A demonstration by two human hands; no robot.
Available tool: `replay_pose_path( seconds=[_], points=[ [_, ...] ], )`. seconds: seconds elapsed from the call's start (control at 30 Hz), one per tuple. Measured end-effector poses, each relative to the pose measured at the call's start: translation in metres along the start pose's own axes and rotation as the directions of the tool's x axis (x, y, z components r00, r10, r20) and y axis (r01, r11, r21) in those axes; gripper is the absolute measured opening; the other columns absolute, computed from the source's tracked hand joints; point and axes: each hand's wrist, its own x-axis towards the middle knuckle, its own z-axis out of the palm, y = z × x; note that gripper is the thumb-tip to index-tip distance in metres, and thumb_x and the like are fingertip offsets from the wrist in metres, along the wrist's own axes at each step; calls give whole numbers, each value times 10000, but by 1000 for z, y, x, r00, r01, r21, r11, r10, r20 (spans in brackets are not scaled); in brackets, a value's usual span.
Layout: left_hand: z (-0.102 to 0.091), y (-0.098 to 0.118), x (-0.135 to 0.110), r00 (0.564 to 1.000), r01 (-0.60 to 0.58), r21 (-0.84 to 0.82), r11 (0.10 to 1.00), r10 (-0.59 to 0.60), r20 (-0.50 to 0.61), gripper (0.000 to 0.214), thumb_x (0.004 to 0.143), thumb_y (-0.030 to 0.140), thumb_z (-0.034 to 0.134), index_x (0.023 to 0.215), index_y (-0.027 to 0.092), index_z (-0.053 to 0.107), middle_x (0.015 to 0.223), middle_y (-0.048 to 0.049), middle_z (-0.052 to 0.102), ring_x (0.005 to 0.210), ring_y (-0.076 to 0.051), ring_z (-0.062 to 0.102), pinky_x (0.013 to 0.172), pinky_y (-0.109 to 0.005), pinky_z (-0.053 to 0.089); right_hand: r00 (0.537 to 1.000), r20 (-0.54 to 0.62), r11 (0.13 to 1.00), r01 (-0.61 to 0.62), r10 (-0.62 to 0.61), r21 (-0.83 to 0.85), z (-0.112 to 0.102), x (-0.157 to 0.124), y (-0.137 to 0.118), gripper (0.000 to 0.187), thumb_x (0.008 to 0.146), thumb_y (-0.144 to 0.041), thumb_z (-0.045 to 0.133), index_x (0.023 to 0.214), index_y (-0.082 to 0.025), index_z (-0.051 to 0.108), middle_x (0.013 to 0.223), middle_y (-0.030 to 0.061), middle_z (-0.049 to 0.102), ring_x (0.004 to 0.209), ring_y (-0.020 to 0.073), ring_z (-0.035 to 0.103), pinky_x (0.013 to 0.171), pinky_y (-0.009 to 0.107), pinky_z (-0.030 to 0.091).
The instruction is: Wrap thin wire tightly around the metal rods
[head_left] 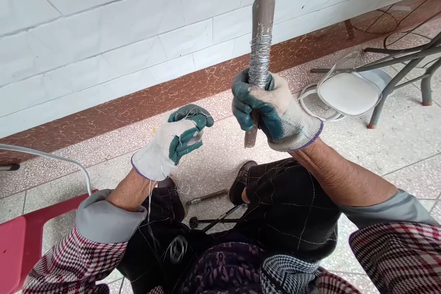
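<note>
My right hand [263, 105], in a white glove with a green coated palm, is closed around a brown stick [263, 14] held nearly upright. Many turns of thin silvery wire [260, 62] are wound about the stick's middle, just above my fingers. To the left, my left hand [184, 135] wears a matching glove, its fingers curled with thumb and forefinger together. A fine pale strand [180, 140] passes through those fingers and trails down past the wrist. On my lap lies a small loose coil of the strand [178, 249].
Between my feet, a rod with a wrapped end [206, 196] lies on the speckled floor. At right, a white seat [349, 94] rests by grey metal chair legs [396, 73]. A red stool [31, 234] stands at left. Ahead is a tiled wall [120, 32].
</note>
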Motion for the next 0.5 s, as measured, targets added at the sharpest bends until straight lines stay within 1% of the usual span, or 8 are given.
replay_pose_path(
  seconds=[0.1, 0.17, 0.23, 0.33, 0.4, 0.43, 0.5],
  points=[
    [-5, 2, -1, 999, -43, -36, 998, 42, -24, 162, 689, 261, 756, 816, 199, 677, 759, 4, 607, 595, -100, 517, 549, -219, 502, 999, -39, 1000, 14, -14, 12, -15, 6, 0, 449, 795, -430, 911, 743, -274, 493, 597, -49, 379, 484, 111, 318, 368, 300, 277],
    [-10, 3, -3, 994, -101, -71, 992, 99, -41, 184, 662, 276, 770, 798, 208, 666, 744, 10, 603, 588, -101, 514, 539, -221, 495, 994, -98, 999, 43, -41, 19, -32, 15, 1, 497, 750, -416, 943, 722, -283, 465, 588, -57, 346, 481, 104, 265, 372, 308, 241],
    [-16, 4, -5, 989, -137, -80, 987, 132, -59, 198, 647, 294, 776, 786, 212, 659, 770, 7, 618, 595, -99, 517, 543, -222, 497, 983, -173, 997, 68, -61, 34, -51, 26, 2, 539, 676, -392, 987, 676, -282, 459, 564, -71, 314, 465, 84, 227, 370, 307, 197],
    [-22, 1, -8, 992, -109, -45, 993, 105, -67, 210, 641, 298, 789, 791, 214, 668, 773, 3, 618, 620, -111, 541, 550, -226, 505, 973, -228, 997, 53, -38, 63, -74, 37, 4, 587, 599, -417, 1022, 591, -269, 454, 527, -90, 268, 434, 50, 201, 368, 294, 128],
    [-23, -1, -11, 995, -77, -32, 997, 75, -63, 230, 646, 294, 811, 825, 214, 690, 765, 1, 619, 648, -126, 570, 574, -236, 525, 970, -240, 995, 48, -27, 84, -85, 41, 5, 549, 608, -367, 1014, 577, -256, 477, 521, -93, 285, 428, 39, 212, 372, 283, 122],
    [-22, -2, -12, 996, -75, -29, 997, 73, -59, 240, 654, 303, 827, 835, 211, 700, 749, 2, 613, 640, -125, 564, 571, -237, 523, 969, -242, 995, 63, -42, 81, -89, 42, 6, 527, 625, -336, 998, 578, -254, 480, 519, -94, 291, 426, 39, 213, 373, 280, 118],
    [-20, -3, -16, 996, -80, -23, 997, 79, -49, 252, 665, 313, 852, 840, 198, 712, 745, -3, 619, 614, -114, 535, 552, -234, 509, 971, -198, 991, 132, -132, -12, -97, 46, 8, 500, 684, -350, 952, 589, -269, 468, 511, -98, 290, 415, 45, 205, 371, 285, 111]
  ],
)
